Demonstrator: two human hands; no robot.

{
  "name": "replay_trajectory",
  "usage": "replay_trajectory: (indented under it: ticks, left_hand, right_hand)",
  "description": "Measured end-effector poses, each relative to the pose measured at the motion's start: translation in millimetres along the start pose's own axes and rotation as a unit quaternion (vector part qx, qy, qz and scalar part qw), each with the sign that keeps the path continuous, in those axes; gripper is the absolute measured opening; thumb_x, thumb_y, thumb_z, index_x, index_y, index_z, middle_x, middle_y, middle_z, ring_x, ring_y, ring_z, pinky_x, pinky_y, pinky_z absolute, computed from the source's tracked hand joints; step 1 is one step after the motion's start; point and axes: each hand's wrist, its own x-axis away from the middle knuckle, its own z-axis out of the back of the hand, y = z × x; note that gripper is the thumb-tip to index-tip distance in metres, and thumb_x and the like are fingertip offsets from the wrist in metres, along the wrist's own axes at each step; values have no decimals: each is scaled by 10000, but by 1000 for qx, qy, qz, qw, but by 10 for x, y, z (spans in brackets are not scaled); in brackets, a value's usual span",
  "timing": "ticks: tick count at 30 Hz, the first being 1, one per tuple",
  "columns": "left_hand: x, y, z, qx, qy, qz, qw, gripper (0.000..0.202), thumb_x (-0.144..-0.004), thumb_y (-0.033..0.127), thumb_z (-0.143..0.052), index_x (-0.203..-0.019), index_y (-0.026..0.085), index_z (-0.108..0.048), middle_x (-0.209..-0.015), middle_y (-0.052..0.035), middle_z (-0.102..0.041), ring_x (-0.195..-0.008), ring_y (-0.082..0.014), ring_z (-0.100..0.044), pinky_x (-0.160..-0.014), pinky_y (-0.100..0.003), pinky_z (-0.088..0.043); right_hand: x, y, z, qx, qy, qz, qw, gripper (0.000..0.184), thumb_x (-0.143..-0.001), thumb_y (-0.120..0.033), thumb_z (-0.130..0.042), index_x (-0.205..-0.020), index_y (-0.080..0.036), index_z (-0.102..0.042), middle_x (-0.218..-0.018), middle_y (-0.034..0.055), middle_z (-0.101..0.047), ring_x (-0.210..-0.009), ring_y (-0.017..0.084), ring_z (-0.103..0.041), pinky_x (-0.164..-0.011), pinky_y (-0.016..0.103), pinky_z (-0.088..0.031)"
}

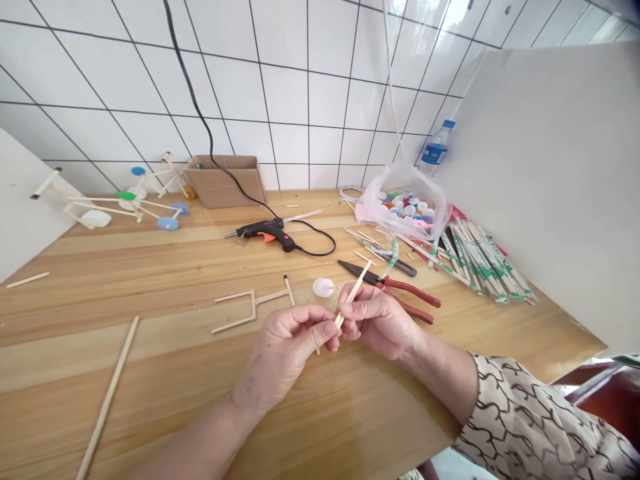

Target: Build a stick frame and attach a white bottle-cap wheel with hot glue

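Observation:
Both of my hands meet over the wooden table (165,373) and pinch a short bamboo stick (356,288) that points up and to the right. My left hand (287,347) grips its lower end with closed fingers. My right hand (377,320) closes round its middle. Just beyond my hands lie a glued stick frame (253,303) and a white bottle cap (323,287). Red-handled pliers (400,288) lie right behind my right hand.
A black glue gun (267,232) with its cable lies mid-table. Behind it stands a cardboard box (225,180). A stick model with coloured caps (130,200) sits far left. A bag of caps (407,203), wrapped chopsticks (483,260), scissors (395,257) and a water bottle (437,148) are at right. A long stick (107,400) lies near left.

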Motion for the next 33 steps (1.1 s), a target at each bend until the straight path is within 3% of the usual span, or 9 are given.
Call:
replay_trajectory:
  ticks: [7,13,16,21,28,33]
  left_hand:
    - [21,1,-25,-17,33,-7,999,146,-784,303,-640,-757,168,-688,-615,0,-647,-584,-108,-552,-576,-231,-407]
    - [9,24,-9,28,-18,-22,999,123,-782,285,-647,-832,182,-692,-739,-10,-676,-653,-108,-565,-611,-223,-423]
    - [10,62,-27,40,-11,-18,999,102,-750,254,-675,-806,170,-694,-744,-16,-685,-634,-105,-564,-599,-216,-432]
    - [29,112,-63,-14,26,-5,1000,86,-746,222,-655,-699,153,-675,-607,0,-642,-579,-105,-541,-580,-218,-440]
    - [32,101,-9,-32,-8,14,999,129,-788,296,-612,-784,172,-646,-681,5,-635,-652,-108,-554,-622,-210,-431]
    - [24,150,-12,-91,-1,44,995,172,-772,315,-593,-715,154,-617,-591,8,-589,-590,-113,-526,-598,-229,-419]
  right_hand:
    - [-9,19,-7,10,15,23,1000,194,-560,-184,-775,-560,-126,-589,-438,-15,-578,-414,79,-509,-432,172,-326]
    - [-8,-20,-5,10,18,31,999,183,-556,-174,-763,-561,-132,-585,-430,-23,-573,-414,85,-519,-423,175,-324]
    - [-7,-14,-5,3,9,25,1000,158,-559,-152,-749,-574,-138,-593,-427,-32,-568,-407,82,-508,-418,177,-320]
    - [-7,23,-33,9,10,24,1000,152,-550,-156,-742,-551,-139,-591,-405,-34,-549,-395,78,-482,-409,179,-302]
    - [19,-4,-38,88,28,83,992,137,-563,-151,-739,-566,-139,-602,-438,-38,-575,-405,68,-478,-435,188,-326]
    - [24,-4,-47,129,15,106,986,162,-576,-148,-749,-562,-143,-588,-465,-45,-589,-430,75,-500,-461,201,-366]
